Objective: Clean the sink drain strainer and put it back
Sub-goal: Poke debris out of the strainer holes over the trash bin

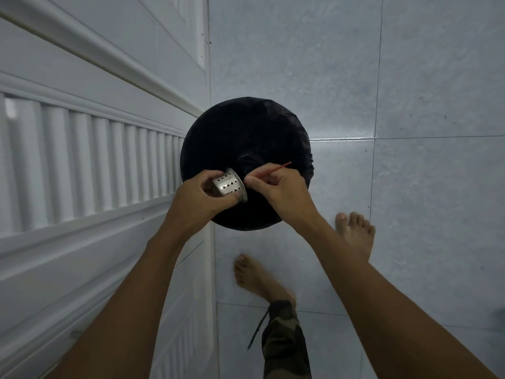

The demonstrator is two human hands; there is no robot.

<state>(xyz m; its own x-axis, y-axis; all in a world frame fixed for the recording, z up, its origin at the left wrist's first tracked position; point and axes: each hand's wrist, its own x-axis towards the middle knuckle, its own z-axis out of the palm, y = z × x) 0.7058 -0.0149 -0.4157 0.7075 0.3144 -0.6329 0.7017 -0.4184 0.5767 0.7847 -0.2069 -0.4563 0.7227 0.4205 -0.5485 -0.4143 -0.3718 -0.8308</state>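
Note:
A steel cup-shaped drain strainer (229, 185) with rows of small holes lies on its side in my left hand (200, 196), its rim turned to the right. My right hand (281, 191) pinches a thin red stick (276, 170) whose near end reaches the strainer's rim; the far end points up and right. Both hands hover over a round bin lined with a black bag (246, 132). The strainer's inside is hidden from view.
White panelled cabinet doors (95, 160) with a ribbed strip run along the left. Pale grey floor tiles (410, 91) fill the right side. My bare feet (355, 233) stand just behind the bin.

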